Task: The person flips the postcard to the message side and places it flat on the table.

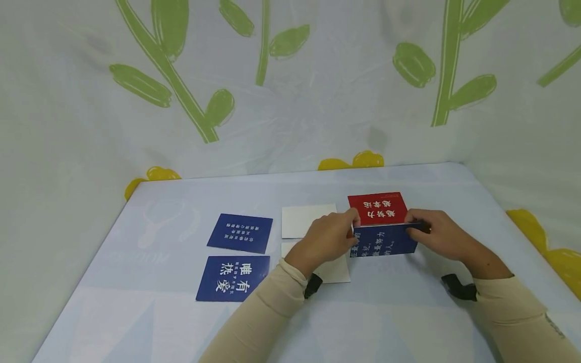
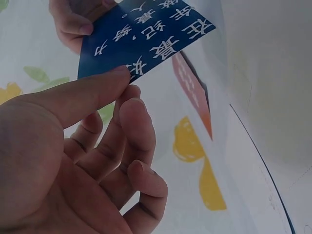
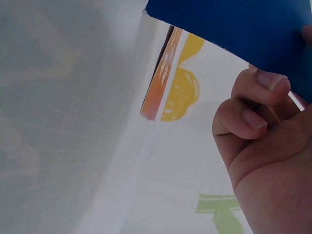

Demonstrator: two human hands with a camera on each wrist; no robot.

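Both hands hold a dark blue card (image 1: 386, 242) with white Chinese characters, raised on its edge toward the head camera. My left hand (image 1: 329, 234) pinches its left end; the left wrist view shows the thumb (image 2: 97, 95) on the printed face and the index finger behind. My right hand (image 1: 440, 234) grips the upper right corner, and in the right wrist view curled fingers (image 3: 263, 83) lie against the card. Directly behind it lies a red card (image 1: 376, 209) with white characters. Whether the blue card's lower edge touches the table cannot be told.
Left of the hands lie two blue cards, an upper one (image 1: 240, 233) and a lower one (image 1: 233, 280). Between them and the held card are two blank white cards, one farther back (image 1: 304, 219) and one (image 1: 338, 269) partly under the left forearm. A leaf-patterned curtain (image 1: 336, 111) stands behind the table.
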